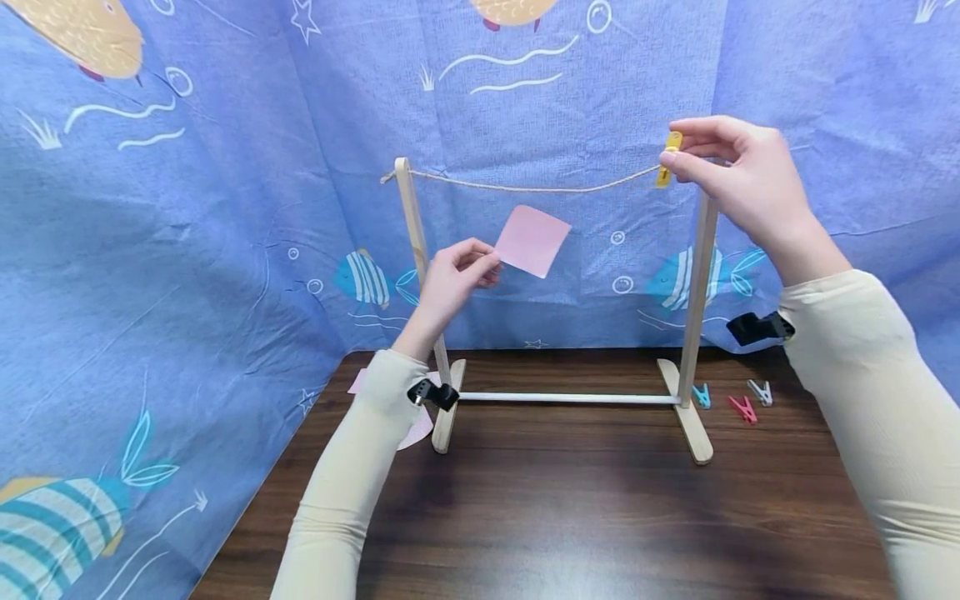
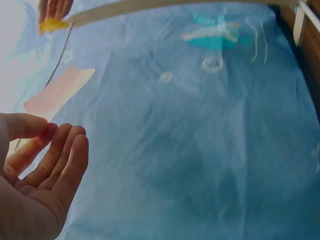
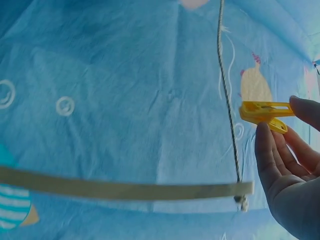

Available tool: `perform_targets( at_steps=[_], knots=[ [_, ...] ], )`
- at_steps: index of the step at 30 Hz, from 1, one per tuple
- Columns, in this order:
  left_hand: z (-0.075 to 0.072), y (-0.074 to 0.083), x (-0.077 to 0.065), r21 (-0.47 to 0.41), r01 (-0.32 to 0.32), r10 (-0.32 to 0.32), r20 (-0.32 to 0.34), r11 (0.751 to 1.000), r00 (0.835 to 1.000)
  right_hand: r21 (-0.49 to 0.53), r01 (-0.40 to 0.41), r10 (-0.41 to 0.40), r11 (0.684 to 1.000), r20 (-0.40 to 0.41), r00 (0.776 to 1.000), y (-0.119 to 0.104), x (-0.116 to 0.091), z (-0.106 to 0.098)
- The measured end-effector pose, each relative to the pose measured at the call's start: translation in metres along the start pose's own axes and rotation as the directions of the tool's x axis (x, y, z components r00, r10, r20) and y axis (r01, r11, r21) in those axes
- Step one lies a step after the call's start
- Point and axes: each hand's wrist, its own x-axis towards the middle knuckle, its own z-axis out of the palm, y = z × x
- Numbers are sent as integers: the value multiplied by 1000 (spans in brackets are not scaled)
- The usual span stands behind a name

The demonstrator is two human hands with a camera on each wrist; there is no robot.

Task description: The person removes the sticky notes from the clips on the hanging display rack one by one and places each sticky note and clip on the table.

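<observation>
In the head view, my left hand (image 1: 459, 273) pinches a square pink sheet of paper (image 1: 534, 241) by its left corner, below a thin rope (image 1: 525, 188). The left wrist view shows the same sheet (image 2: 60, 92) tilted beyond the thumb and index finger. My right hand (image 1: 753, 175) holds a yellow clothespin (image 1: 668, 158) between thumb and fingers near the rope's right end. In the right wrist view, the clothespin (image 3: 265, 110) is just beside the rope (image 3: 227, 95), with a small gap between them.
The rope hangs between two wooden posts (image 1: 699, 292) joined by a white bar (image 1: 570, 398). On the dark table (image 1: 570, 500), blue (image 1: 702, 395), red (image 1: 743, 409) and white (image 1: 761, 392) clothespins lie at right. More pink paper (image 1: 417, 429) lies at left, partly behind my forearm.
</observation>
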Motion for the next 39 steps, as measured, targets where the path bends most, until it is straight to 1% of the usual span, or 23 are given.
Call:
perform_targets(
  at_steps=[2,6,8,10,13,15,19,22,23,26,30,33,35,37,39],
  knots=[
    [-14,3,-4,21,-12,12,-20,1000,1000,12,5,-5,1000,-35,999,4,-3,-4],
    [-41,10,-11,57,-33,37,-70,998,997,20,47,-44,999,-105,994,12,-10,-11],
    [-54,11,-15,66,-35,42,-99,997,994,26,65,-61,998,-126,990,16,-13,-16],
    [-66,11,-20,64,-34,42,-131,997,990,32,65,-60,997,-138,989,20,-16,-22],
    [-85,7,-29,55,-23,32,-178,998,983,27,48,-43,998,-150,988,26,-22,-32],
    [-99,2,-36,47,-12,22,-212,999,977,3,25,-25,1000,-158,987,31,-28,-37],
    [-127,-8,-54,-3,13,-13,-285,1000,958,-53,-15,5,998,-178,984,43,-38,-46],
    [-146,-14,-69,-65,19,-41,-346,998,937,-67,-47,33,997,-195,980,53,-45,-52],
    [-152,-16,-74,-80,19,-48,-371,997,927,-66,-59,44,996,-202,978,57,-47,-54],
    [-170,-20,-88,-129,23,-79,-444,991,893,-59,-108,92,992,-225,970,67,-55,-61],
    [-191,-25,-105,-138,63,-127,-526,988,841,-72,-175,152,982,-251,956,84,-65,-71],
    [-201,-31,-117,-132,115,-170,-560,985,811,-98,-195,164,976,-262,951,100,-73,-75],
    [-206,-37,-125,-130,154,-201,-570,979,797,-129,-211,172,969,-264,949,110,-80,-76],
    [-209,-44,-133,-125,195,-231,-577,973,784,-162,-240,193,957,-262,945,120,-86,-77],
    [-212,-52,-141,-122,232,-259,-584,965,769,-215,-280,221,936,-260,940,129,-93,-77]
  ],
)
